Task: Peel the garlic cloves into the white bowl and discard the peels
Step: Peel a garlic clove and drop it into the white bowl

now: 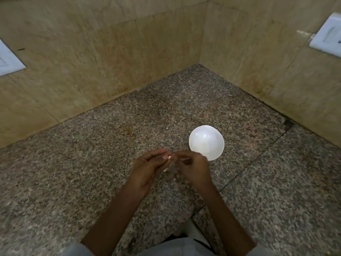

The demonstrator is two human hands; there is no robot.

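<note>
While left hand [147, 169] holds clove [168, 157], right hand [193, 167] pinches

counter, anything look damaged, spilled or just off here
Two small things. A dark chipped-looking gap sits where the counter meets the right wall, and a rusty stain marks the granite left of the white bowl. The bowl stands upright; nothing looks spilled.

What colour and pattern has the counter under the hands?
The counter is speckled grey-brown with dark flecks; head view.
</note>
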